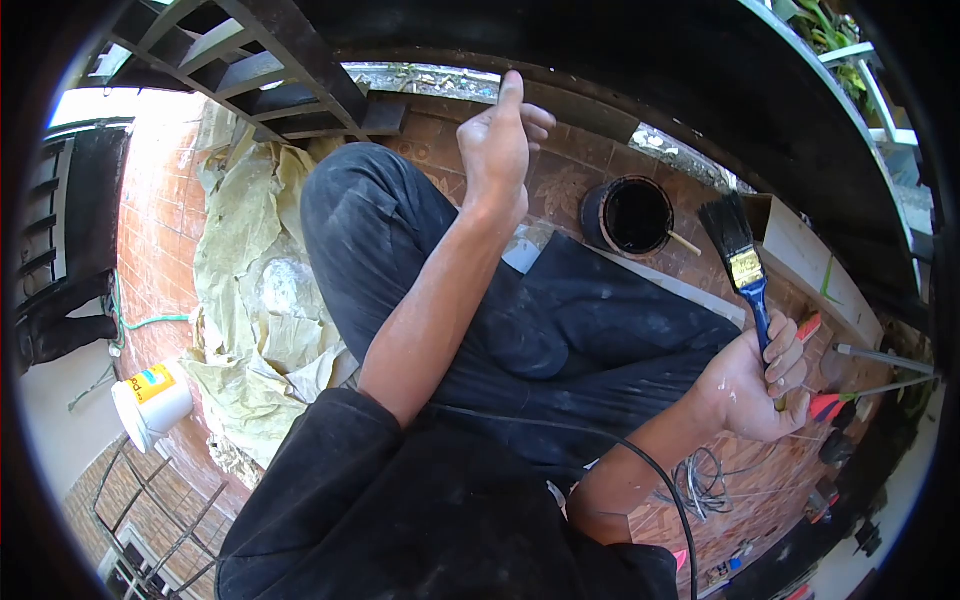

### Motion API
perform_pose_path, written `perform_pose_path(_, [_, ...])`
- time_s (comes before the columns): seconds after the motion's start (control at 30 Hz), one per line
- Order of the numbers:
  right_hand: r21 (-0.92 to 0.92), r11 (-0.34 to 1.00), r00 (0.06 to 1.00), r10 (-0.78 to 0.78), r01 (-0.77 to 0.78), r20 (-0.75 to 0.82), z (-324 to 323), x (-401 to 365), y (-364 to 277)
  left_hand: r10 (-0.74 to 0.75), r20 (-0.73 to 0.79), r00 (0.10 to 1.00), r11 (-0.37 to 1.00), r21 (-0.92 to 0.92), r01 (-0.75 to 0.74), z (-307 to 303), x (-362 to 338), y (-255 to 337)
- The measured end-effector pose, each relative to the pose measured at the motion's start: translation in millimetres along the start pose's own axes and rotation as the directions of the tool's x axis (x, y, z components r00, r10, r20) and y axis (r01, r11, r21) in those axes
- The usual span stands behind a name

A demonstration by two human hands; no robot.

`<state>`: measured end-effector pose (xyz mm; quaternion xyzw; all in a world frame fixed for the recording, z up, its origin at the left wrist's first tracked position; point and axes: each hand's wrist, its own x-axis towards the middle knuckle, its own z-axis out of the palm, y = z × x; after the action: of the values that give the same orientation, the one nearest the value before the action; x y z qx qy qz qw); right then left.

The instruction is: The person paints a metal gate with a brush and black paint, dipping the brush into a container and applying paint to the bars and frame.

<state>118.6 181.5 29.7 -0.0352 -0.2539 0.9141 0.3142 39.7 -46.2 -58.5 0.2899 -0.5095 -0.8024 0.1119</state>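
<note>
**Brush upright in the right hand, can near the far edge of the floor**

The right hand is closed around the lower part of the blue handle, and the dark bristles point up. The left hand has its thumb stretched and its fingers loosely bent; I see nothing inside it. It is near the big black panel, but I cannot tell if it touches.

The can stands upright on the tiles, between the left hand and the brush, with dark paint inside. A short stick shows at its side. At the left part of the floor lies a crumpled cloth, with a white tub just beside it.

The brush should be light, with a stiff handle and soft, bending bristles. The good place to hold is the handle, below the metal band, because wet paint would be slippery. The can is probably heavier and could spill, so it is better held by both sides and kept level.
</note>
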Motion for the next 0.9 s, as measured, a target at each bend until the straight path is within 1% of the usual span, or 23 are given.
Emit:
perform_pose_path(0.03, [-0.021,1.0,1.0,0.003,-0.003,0.024,-2.2,-0.5,-1.7,0.009,0.026,1.0,1.0,-0.024,-0.008,-2.0,2.0,-3.3])
perform_pose_path(0.07, [-0.043,0.999,0.999,0.006,-0.004,0.048,-2.6,-1.6,-3.3,-0.022,0.047,0.999,0.999,-0.042,0.024,-5.0,4.0,-6.7])
perform_pose_path(0.1, [-0.034,0.999,0.998,0.005,-0.003,0.055,-1.1,-3.1,-3.8,-0.011,0.049,0.999,0.999,-0.046,0.013,-3.2,3.9,-6.6])
perform_pose_path(0.17, [-0.03,1.0,1.0,-0.006,0.006,0.003,2.4,-6.6,-3.7,0.151,0.035,0.988,0.974,0.166,-0.155,3.0,-0.5,-9.6])
perform_pose_path(0.2, [-0.022,1.0,1.0,-0.003,0.003,0.009,3.7,-7.8,-4.2,0.051,0.076,0.996,0.977,0.203,-0.066,10.5,-13.9,7.1])
perform_pose_path(0.23, [-0.015,1.0,1.0,-0.002,0.002,0.005,4.7,-9.1,-4.2,0.061,0.073,0.995,0.977,0.2,-0.075,10.4,-11.4,6.9])
perform_pose_path(0.3, [-0.006,1.0,1.0,0.008,-0.008,0.009,5.4,-11.6,-2.1,0.025,0.066,0.997,0.963,0.267,-0.042,7.8,-3.2,2.5])
perform_pose_path(0.33, [-0.018,1.0,0.999,0.023,-0.022,0.027,3.5,-13.3,1.3,-0.029,0.071,0.997,0.974,0.227,0.012,8.9,5.8,2.0])
perform_pose_path(0.37, [-0.035,0.999,0.998,0.04,-0.039,0.043,1.6,-14.9,5.0,-0.025,0.064,0.998,0.976,0.22,0.011,11.4,15.3,0.6])
perform_pose_path(0.43, [-0.015,0.997,0.996,0.073,-0.072,0.05,1.8,-15.4,14.2,-0.231,0.094,0.968,0.963,0.162,0.214,20.4,28.6,10.6])
perform_pose_path(0.47, [-0.035,0.996,0.996,0.079,-0.078,0.038,3.2,-16.6,18.8,-0.236,0.147,0.961,0.951,0.236,0.197,24.0,35.7,18.5])
perform_pose_path(0.5, [-0.053,0.995,0.996,0.082,-0.08,0.025,4.5,-17.0,23.5,-0.235,0.145,0.961,0.953,0.229,0.198,28.2,43.9,28.2])
perform_pose_path(0.53, [-0.063,0.997,0.998,0.055,-0.054,0.012,7.4,-16.3,27.7,-0.213,0.294,0.932,0.899,0.433,0.068,31.0,51.2,35.3])
perform_pose_path(0.57, [-0.07,0.996,0.999,0.054,-0.053,0.009,8.5,-14.5,29.0,-0.225,0.44,0.869,0.799,0.594,-0.094,33.1,53.7,39.4])
perform_pose_path(0.6, [-0.125,0.991,0.999,0.042,-0.039,0.02,8.6,-12.0,28.7,0.108,0.509,0.854,0.469,0.731,-0.495,33.6,46.2,37.1])
perform_pose_path(0.63, [-0.179,0.984,0.999,0.023,-0.017,0.032,7.9,-10.0,28.3,0.204,0.566,0.799,0.352,0.719,-0.599,25.0,50.4,28.7])
perform_pose_path(0.67, [-0.188,0.982,1.0,0.006,-0.002,0.024,6.5,-8.9,26.8,0.219,0.594,0.774,0.354,0.691,-0.63,10.7,53.9,21.3])
perform_pose_path(0.7, [-0.243,0.97,0.997,0.006,0.014,0.081,4.7,-7.3,25.7,0.236,0.621,0.747,0.356,0.66,-0.661,-0.8,55.6,20.6])
perform_pose_path(0.73, [-0.298,0.954,0.991,0.013,0.028,0.135,2.9,-6.3,23.9,0.227,0.632,0.741,0.364,0.651,-0.667,-2.3,49.4,29.2])
perform_pose_path(0.8, [-0.35,0.936,0.991,0.006,0.041,0.131,-6.0,-6.5,23.2,0.008,0.662,0.749,0.222,0.729,-0.647,-0.3,34.1,49.9])
perform_pose_path(0.83, [-0.394,0.918,0.991,0.013,0.04,0.131,-10.3,-6.3,24.1,0.009,0.673,0.74,0.225,0.719,-0.657,2.4,27.0,58.1])
perform_pose_path(0.87, [-0.43,0.901,0.995,-0.008,0.052,0.102,-11.1,-7.8,26.6,0.012,0.632,0.775,0.393,0.709,-0.585,5.5,19.1,65.3])
perform_pose_path(0.9, [-0.425,0.903,0.994,-0.022,0.066,0.108,-13.8,-8.3,26.9,0.009,0.593,0.805,0.546,0.672,-0.501,7.9,14.5,69.5])
